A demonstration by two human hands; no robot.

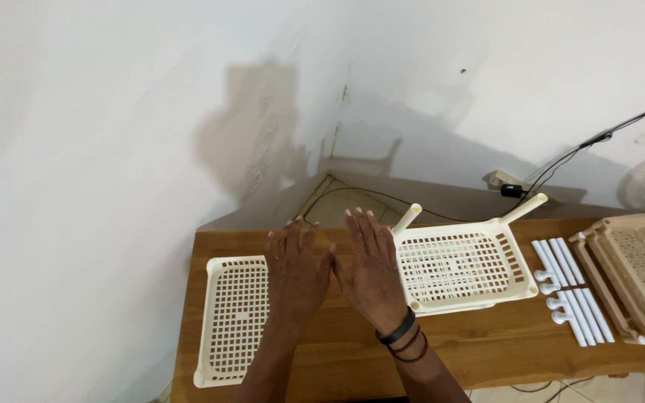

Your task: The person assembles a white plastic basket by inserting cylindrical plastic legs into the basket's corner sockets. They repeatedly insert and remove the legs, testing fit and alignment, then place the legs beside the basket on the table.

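My left hand (298, 270) and my right hand (369, 267) are held flat, side by side, fingers spread, above the wooden table (479, 347). Neither holds anything. Black bands circle the right wrist. Under and left of the left hand lies a cream plastic lattice tray (229, 321). Right of the right hand a second cream lattice tray (460, 269) rests upside down with two white tube legs (524, 209) sticking up from its far corners.
Several loose white tube legs (570, 291) lie in two groups right of the second tray. Stacked tan lattice trays (636, 272) sit at the table's right end. A power strip (505, 181) and black cables run behind the table along the white wall.
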